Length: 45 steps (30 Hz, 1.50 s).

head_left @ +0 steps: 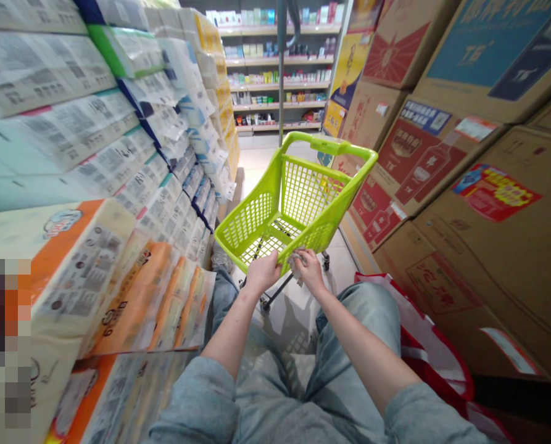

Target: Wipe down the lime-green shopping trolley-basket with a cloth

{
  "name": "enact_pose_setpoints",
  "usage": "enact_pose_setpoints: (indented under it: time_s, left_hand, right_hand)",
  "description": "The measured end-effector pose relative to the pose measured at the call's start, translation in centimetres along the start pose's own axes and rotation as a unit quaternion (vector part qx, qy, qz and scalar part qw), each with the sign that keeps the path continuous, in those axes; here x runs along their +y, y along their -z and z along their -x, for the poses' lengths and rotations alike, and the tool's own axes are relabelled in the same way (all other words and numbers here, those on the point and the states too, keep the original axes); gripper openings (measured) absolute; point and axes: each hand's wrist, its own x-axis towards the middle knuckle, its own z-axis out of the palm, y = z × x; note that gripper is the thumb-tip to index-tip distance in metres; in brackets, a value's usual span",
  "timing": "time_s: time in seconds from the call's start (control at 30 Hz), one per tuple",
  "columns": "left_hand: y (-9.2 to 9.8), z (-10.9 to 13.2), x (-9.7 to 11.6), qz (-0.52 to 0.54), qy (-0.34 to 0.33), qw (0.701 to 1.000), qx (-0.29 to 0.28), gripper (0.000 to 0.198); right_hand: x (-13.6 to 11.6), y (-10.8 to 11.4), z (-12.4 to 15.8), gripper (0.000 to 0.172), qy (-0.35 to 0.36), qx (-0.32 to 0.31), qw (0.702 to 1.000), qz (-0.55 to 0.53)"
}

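Note:
A lime-green plastic shopping cart (252,216) with a lattice basket stands in front of my knees, its handle bar on the far side. My left hand (264,272) is closed on the near rim of the basket; its fingertips are partly hidden. Just to the right, my right hand (308,266) has its fingers bent around a crumpled greyish cloth (297,259). That cloth lies against the outside of the cart's near right side. The basket holds nothing that I can see.
Stacked tissue packs (66,129) line the left side. Cardboard cartons (483,246) are piled on the right. A red-and-white bag (435,345) sits beside my right knee. Beyond the cart, a metal pole (281,80) stands before shelves (252,61) of small goods.

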Motion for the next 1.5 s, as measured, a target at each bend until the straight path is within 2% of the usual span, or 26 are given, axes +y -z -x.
enact_pose_setpoints:
  time_s: [0.1,0.3,0.43,0.57,0.67,0.73,0.8,0.9,0.97,1.03,1.3,1.4,1.5]
  left_hand:
    - [-0.2,-0.1,-0.1,0.0,-0.002,1.0,0.0,0.024]
    - [-0.2,-0.1,0.2,-0.005,-0.009,1.0,-0.008,0.023]
    - [-0.2,0.0,0.4,0.002,-0.004,1.0,-0.007,0.023]
    - [-0.1,0.0,0.4,0.014,-0.003,1.0,-0.016,0.024]
    - [-0.1,0.0,0.6,0.02,0.001,1.0,-0.015,0.024]
    - [-0.1,0.0,0.8,0.019,0.001,1.0,-0.011,0.024]
    - [-0.1,0.1,0.9,0.016,0.003,1.0,-0.008,0.023]
    - [-0.2,0.2,0.9,0.013,0.002,1.0,-0.002,0.023]
    - [-0.2,0.3,0.9,0.014,0.002,1.0,0.002,0.022]
    - [-0.2,0.3,0.9,0.014,0.003,1.0,0.001,0.023]
    - [-0.3,0.5,1.4,0.006,0.009,1.0,-0.005,0.022]
    - [-0.6,0.4,1.7,0.009,0.004,1.0,0.002,0.025]
    - [-0.9,0.3,2.2,0.01,0.005,1.0,0.01,0.025]
  right_hand:
    - [0.7,0.4,0.9,0.022,-0.009,-0.001,1.0,0.008]
    - [2.3,-0.9,1.4,0.029,-0.076,0.072,0.994,0.002]
    - [2.4,-1.1,1.0,0.027,-0.1,0.058,0.993,-0.002]
    - [1.1,0.2,1.2,0.023,-0.056,0.033,0.998,-0.01]
    - [-0.9,1.3,0.9,0.026,-0.021,0.101,0.995,-0.006]
    - [-2.6,1.7,0.2,0.028,0.001,0.148,0.989,-0.002]
    - [-4.0,1.9,-0.7,0.03,0.035,0.148,0.988,0.014]
    - [-4.8,1.9,-2.1,0.029,0.104,0.076,0.989,0.078]
    - [-4.5,2.1,-3.0,0.028,0.14,0.024,0.982,0.121]
    - [-3.7,2.8,-4.1,0.026,0.157,0.004,0.976,0.148]
    - [-0.9,8.0,-11.2,0.029,0.15,0.072,0.963,0.213]
    - [-0.4,9.0,-13.0,0.031,0.128,0.086,0.96,0.233]
    - [-0.3,9.1,-13.6,0.028,0.11,0.091,0.96,0.241]
